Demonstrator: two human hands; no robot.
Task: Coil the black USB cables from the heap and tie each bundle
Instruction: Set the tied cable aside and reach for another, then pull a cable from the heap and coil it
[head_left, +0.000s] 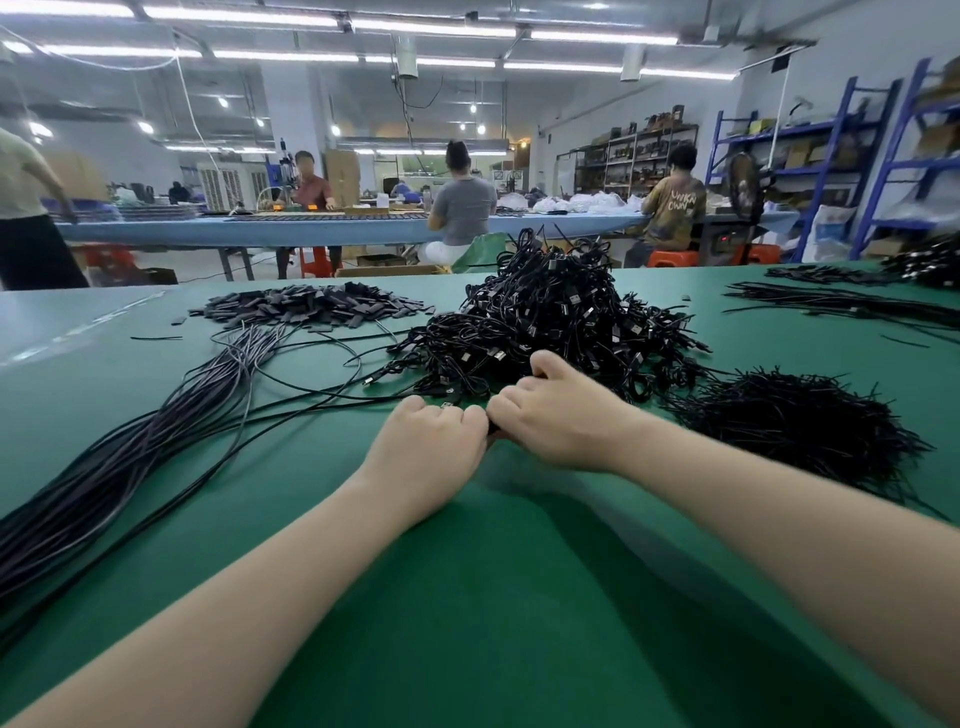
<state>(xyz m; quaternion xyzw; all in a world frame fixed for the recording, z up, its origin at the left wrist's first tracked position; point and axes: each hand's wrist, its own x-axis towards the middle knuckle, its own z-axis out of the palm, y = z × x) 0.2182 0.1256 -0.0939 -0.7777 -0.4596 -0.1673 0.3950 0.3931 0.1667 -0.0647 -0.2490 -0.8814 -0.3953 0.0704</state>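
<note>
Black cable (492, 427) shows only as a sliver between your two fists, low over the green table (519, 597) just in front of the heap (550, 327). Your left hand (431, 441) has its fingers curled under, knuckles up, thumb side against the right. Your right hand (556, 415) is curled too, fingertips meeting the left hand's at that sliver, so both hands grip the same small bundle; how it is wound you cannot tell, since the fingers hide it. Its far knuckles touch the heap's near edge.

To your right lies a bushy pile of ties (800, 426), near the right forearm. To your left a thick sheaf of straight cables (130, 457) runs from the near edge toward a flat pile of small dark tabs (311, 306). More cables (841, 301) lie at the far right. Beyond the table, workers (462, 208) sit at a blue bench (311, 231), with shelves (810, 156) along the right wall.
</note>
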